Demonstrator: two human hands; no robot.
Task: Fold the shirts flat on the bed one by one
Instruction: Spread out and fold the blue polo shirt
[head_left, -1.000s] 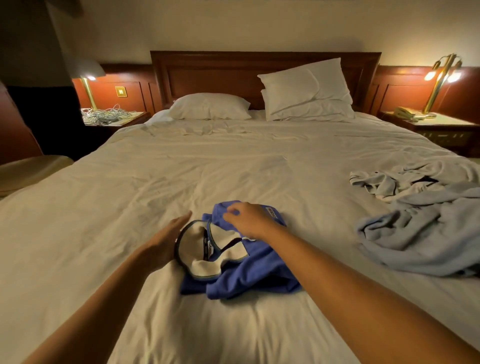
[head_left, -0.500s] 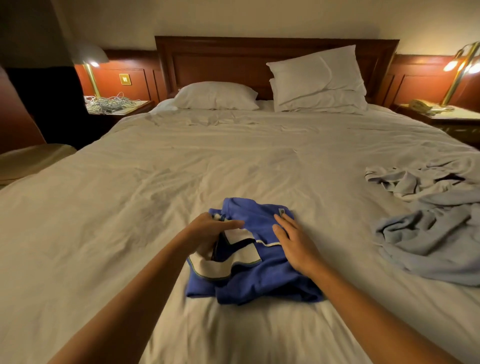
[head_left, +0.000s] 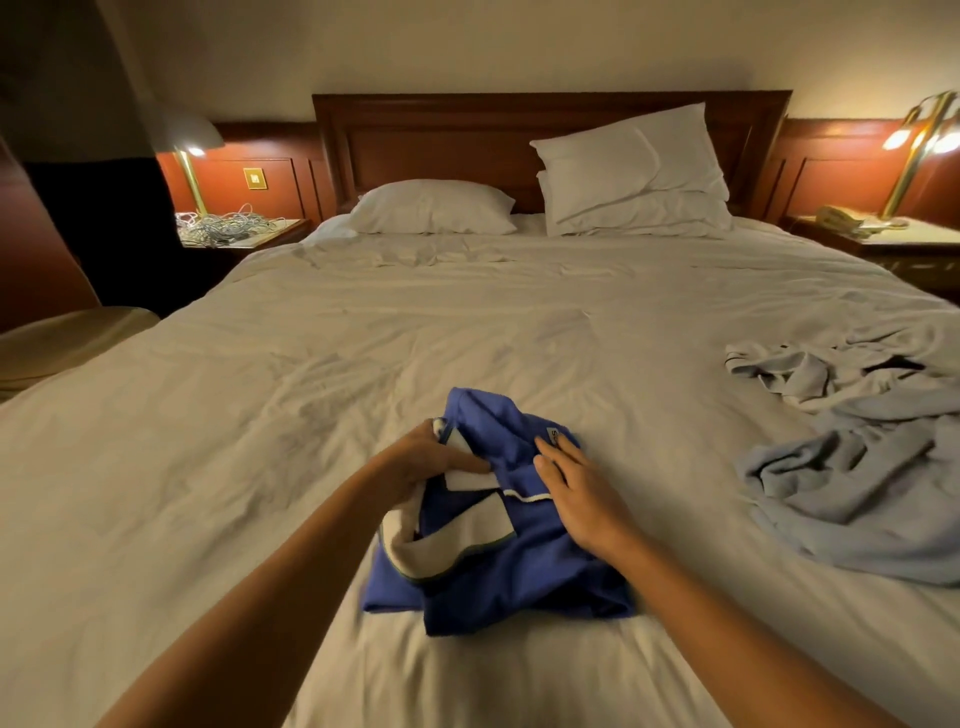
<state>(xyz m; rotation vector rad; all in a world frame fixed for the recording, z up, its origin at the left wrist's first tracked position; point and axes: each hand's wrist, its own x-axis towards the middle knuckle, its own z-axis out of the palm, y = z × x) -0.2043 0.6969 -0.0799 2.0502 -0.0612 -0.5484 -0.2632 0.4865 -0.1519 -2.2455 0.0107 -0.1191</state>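
With the blue shirt (head_left: 519, 571) bunched at the near middle of the bed (head_left: 363, 338), my left hand (head_left: 431, 462) pinches its white collar (head_left: 467, 472) and my right hand (head_left: 576, 493) presses flat, fingers (head_left: 551, 453) straight — I should hold it down and pull the collar smooth.

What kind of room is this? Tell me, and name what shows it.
Probably a hotel bedroom: a wide bed with a panelled wooden headboard, plus a brass lamp and a telephone on the right nightstand.
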